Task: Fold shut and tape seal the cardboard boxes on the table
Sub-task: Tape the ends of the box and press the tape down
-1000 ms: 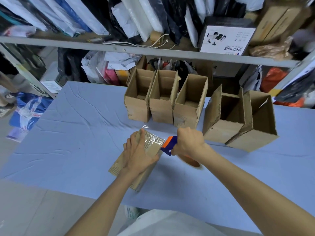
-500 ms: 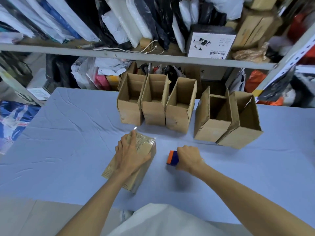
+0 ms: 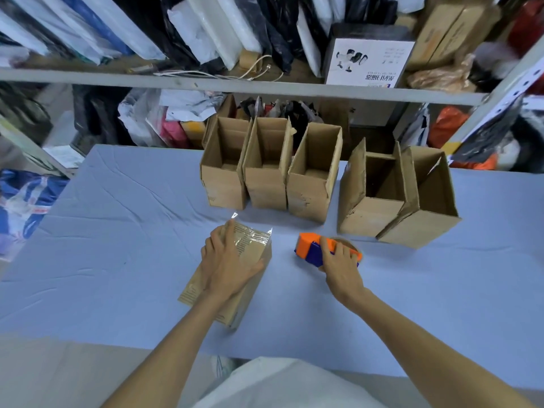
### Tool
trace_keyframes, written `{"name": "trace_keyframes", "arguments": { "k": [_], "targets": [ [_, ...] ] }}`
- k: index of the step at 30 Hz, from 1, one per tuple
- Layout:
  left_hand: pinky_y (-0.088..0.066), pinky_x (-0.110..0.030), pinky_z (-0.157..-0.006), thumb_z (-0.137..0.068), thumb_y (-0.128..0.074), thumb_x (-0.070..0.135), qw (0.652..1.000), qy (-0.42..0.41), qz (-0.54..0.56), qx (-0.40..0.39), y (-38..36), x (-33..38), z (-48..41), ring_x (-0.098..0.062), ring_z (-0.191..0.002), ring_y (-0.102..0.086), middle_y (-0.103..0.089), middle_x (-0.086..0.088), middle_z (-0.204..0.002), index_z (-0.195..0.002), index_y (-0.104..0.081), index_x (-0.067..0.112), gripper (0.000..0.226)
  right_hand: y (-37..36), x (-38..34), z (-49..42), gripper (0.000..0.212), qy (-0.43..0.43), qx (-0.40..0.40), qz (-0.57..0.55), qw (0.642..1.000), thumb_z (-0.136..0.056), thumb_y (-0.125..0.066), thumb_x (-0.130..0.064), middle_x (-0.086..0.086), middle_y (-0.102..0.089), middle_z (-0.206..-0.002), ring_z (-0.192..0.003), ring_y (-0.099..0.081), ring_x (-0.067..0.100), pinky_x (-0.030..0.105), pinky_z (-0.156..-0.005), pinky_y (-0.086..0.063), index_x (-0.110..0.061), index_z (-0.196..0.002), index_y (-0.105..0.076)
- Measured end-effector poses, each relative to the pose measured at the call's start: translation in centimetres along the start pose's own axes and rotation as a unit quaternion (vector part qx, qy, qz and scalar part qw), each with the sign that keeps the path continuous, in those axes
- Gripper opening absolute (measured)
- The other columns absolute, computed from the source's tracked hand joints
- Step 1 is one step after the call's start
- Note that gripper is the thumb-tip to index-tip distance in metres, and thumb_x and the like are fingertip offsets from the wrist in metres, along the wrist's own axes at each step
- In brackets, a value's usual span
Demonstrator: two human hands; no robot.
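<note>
A closed cardboard box [image 3: 248,293] lies on the blue table [image 3: 117,231], with clear tape [image 3: 250,239] across its far end. My left hand [image 3: 226,260] lies on top of it, thumb at the right edge and fingers bent over the left edge. To the right, an orange and blue tape dispenser [image 3: 309,248] sits on the table. My right hand [image 3: 341,266] holds it from behind, fingers curled over its top.
Several open-topped cardboard boxes stand in a row behind: three together [image 3: 266,184] and two leaning ones [image 3: 394,201] to the right. A cluttered metal shelf [image 3: 265,88] runs along the far side. The table's near edge [image 3: 88,338] is close to me.
My right hand brought the tape dispenser away from the box's taped end and down onto the table to the right. My left hand stayed on the box.
</note>
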State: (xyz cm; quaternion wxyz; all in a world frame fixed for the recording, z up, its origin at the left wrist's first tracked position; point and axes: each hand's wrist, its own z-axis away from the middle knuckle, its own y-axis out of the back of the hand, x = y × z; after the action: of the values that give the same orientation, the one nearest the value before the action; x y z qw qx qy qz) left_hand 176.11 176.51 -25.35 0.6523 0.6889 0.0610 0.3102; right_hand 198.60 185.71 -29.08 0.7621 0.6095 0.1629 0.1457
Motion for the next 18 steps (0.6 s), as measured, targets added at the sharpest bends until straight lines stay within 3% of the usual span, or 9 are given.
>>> {"name": "trace_keyframes", "arguments": {
  "k": [3, 7, 9, 12, 15, 18],
  "targets": [
    [-0.033, -0.038, -0.099, -0.054, -0.043, 0.078, 1.000, 0.006, 0.005, 0.001, 0.4, 0.3, 0.1, -0.030, -0.121, -0.040, -0.036, -0.012, -0.139, -0.150, -0.024, 0.015, 0.116, -1.3, -1.0, 1.0, 0.065, -0.011, -0.016, -0.008, 1.000, -0.088, -0.052, 0.003, 0.018, -0.045, -0.128, -0.110, -0.046, 0.033, 0.040, -0.083, -0.040, -0.007, -0.145, -0.024],
    [-0.032, -0.037, -0.099, -0.051, -0.036, 0.078, 1.000, 0.013, 0.011, -0.003, 0.8, 0.5, 0.4, -0.029, -0.120, -0.040, -0.036, -0.011, -0.138, -0.150, -0.024, 0.016, 0.118, -2.3, -1.3, 1.9, 0.068, -0.001, -0.054, -0.086, 0.995, -0.088, -0.056, -0.002, 0.015, -0.038, -0.136, -0.119, -0.042, 0.029, 0.035, -0.092, -0.039, -0.010, -0.146, -0.020],
    [-0.033, -0.037, -0.098, -0.051, -0.036, 0.079, 1.000, 0.014, 0.009, -0.003, 0.9, 0.5, 0.4, -0.029, -0.118, -0.041, -0.037, -0.011, -0.137, -0.150, -0.024, 0.016, 0.118, -1.9, -1.3, 1.8, 0.065, -0.005, -0.055, -0.105, 0.993, -0.083, -0.058, 0.001, 0.018, -0.042, -0.129, -0.112, -0.044, 0.031, 0.035, -0.087, -0.040, -0.009, -0.140, -0.029],
    [-0.032, -0.037, -0.098, -0.049, -0.036, 0.080, 1.000, 0.012, 0.017, -0.010, 1.1, 0.6, 0.3, -0.029, -0.118, -0.041, -0.036, -0.011, -0.136, -0.150, -0.022, 0.017, 0.120, -1.0, -1.8, 1.6, 0.058, -0.005, 0.034, -0.062, 0.997, -0.072, -0.073, -0.010, 0.020, -0.052, -0.112, -0.097, -0.051, 0.036, 0.040, -0.078, -0.044, -0.005, -0.126, -0.052],
    [-0.034, -0.038, -0.099, -0.050, -0.042, 0.081, 0.997, 0.037, 0.062, 0.013, 1.8, 0.9, 0.4, -0.030, -0.118, -0.042, -0.038, -0.009, -0.136, -0.149, -0.023, 0.019, 0.119, 1.9, -4.2, 2.0, 0.045, 0.053, 0.068, -0.230, 0.969, -0.089, -0.064, -0.021, 0.011, -0.051, -0.117, -0.100, -0.053, 0.026, 0.031, -0.081, -0.045, -0.009, -0.131, -0.051],
    [-0.034, -0.039, -0.101, -0.053, -0.061, 0.081, 0.993, 0.054, 0.096, 0.036, 2.4, 1.6, 0.4, -0.029, -0.124, -0.038, -0.036, -0.009, -0.139, -0.148, -0.022, 0.018, 0.120, 5.2, -7.3, 2.2, 0.034, 0.043, 0.046, -0.443, 0.894, -0.095, -0.058, -0.027, -0.002, -0.054, -0.116, -0.096, -0.056, 0.008, 0.013, -0.078, -0.043, -0.015, -0.126, -0.052]
  ]
}}
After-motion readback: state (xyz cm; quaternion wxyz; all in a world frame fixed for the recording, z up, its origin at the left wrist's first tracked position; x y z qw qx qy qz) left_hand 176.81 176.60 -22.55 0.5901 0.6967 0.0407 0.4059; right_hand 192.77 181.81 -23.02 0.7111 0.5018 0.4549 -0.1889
